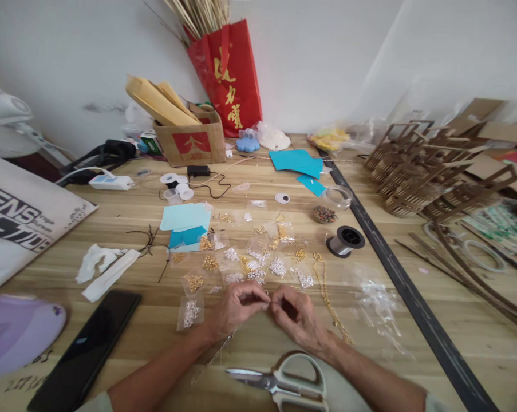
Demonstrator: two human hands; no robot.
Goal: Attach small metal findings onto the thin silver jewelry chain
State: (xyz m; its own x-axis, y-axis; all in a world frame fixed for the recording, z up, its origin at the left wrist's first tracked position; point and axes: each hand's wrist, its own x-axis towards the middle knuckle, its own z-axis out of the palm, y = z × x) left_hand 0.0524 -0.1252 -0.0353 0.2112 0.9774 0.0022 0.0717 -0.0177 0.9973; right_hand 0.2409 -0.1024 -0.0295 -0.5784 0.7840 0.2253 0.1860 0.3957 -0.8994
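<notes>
My left hand [244, 306] and my right hand [299, 315] meet fingertip to fingertip above the table. Both are pinched closed, and whatever sits between the fingers is too small to make out. A thin silvery chain [224, 345] trails from beneath my left hand toward the table's front. Beside my right hand lies a gold chain [322, 286]. White-handled scissors [279, 382] rest in front of both hands. Just beyond the fingers are small bags of silver findings [255, 269] and gold findings [210, 262]. Silver rings [192, 312] in a bag lie left of my left hand.
A black phone [86, 349] and white cloth strips [107, 272] lie at left. A wire spool [346, 240], a bead jar [324, 214] and clear plastic bags [378, 303] are at right. Woven baskets [413, 177] stand beyond the black strip [387, 263].
</notes>
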